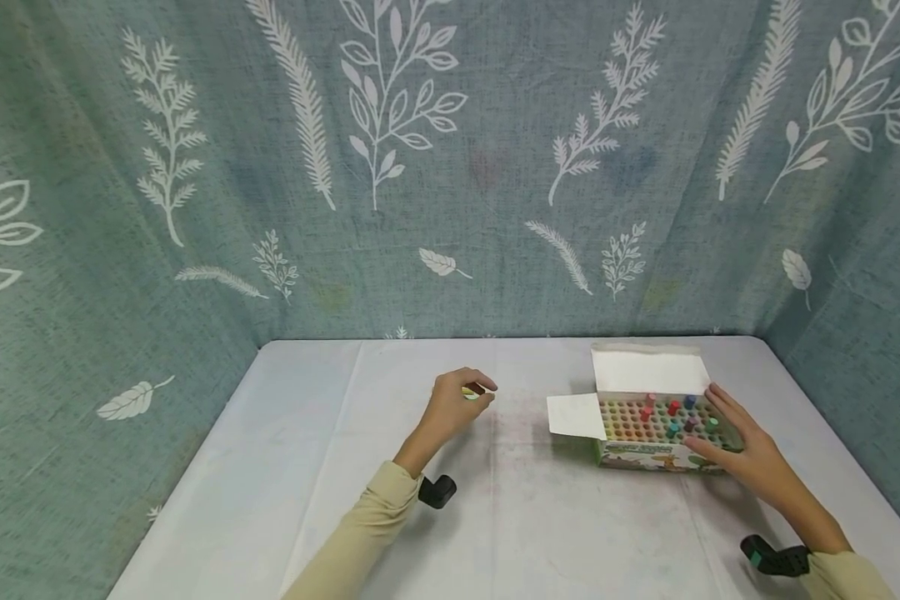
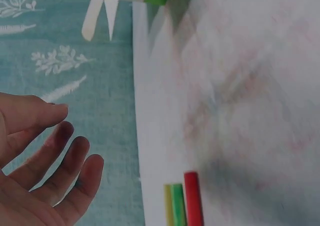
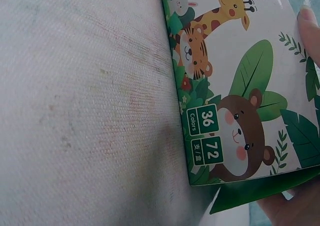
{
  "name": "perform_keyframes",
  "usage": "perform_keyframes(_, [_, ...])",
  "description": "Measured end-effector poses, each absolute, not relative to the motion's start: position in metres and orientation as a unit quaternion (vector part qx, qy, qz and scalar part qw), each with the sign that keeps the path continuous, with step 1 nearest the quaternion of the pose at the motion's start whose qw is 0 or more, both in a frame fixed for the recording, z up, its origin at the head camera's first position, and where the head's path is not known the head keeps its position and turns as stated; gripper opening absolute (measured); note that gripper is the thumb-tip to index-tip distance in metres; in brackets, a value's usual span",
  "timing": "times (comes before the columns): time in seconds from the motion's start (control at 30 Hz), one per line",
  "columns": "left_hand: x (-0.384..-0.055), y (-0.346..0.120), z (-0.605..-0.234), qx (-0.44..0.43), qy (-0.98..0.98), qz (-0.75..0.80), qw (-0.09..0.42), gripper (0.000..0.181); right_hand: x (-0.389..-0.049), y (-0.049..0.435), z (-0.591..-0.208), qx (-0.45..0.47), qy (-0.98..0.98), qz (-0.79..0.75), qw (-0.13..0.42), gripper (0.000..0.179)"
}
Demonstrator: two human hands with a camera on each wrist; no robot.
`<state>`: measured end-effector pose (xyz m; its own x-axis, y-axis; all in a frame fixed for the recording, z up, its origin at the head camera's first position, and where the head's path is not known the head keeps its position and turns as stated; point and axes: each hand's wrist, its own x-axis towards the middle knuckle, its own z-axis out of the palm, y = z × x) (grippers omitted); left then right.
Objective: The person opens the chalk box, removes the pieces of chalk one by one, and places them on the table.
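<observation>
A printed cardboard box of chalk stands with its flaps raised on the right of the table; coloured chalk sticks poke out of its holed insert. My right hand grips its right end, thumb at the front and fingers towards the back. Left of the box, my left hand hovers over the table with bent, loose fingers, holding nothing visible. In the left wrist view, a red chalk stick, a green one and a yellow one lie near that hand.
A white end flap juts left from the box, and the lid stands up behind it. Colour smudges mark the white tablecloth. Leaf-patterned curtain closes off the back and sides.
</observation>
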<state>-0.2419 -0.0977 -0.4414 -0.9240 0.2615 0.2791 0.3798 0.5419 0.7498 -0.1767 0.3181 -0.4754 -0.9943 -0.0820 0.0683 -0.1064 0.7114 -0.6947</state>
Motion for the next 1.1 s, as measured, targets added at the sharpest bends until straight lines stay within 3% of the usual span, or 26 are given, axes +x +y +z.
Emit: perform_keyframes(1.1, [-0.232, 0.026, -0.418, -0.306, -0.836, -0.453, 0.051, 0.012, -0.177, 0.319, -0.476, 0.056, -0.924, 0.378, 0.032, 0.090])
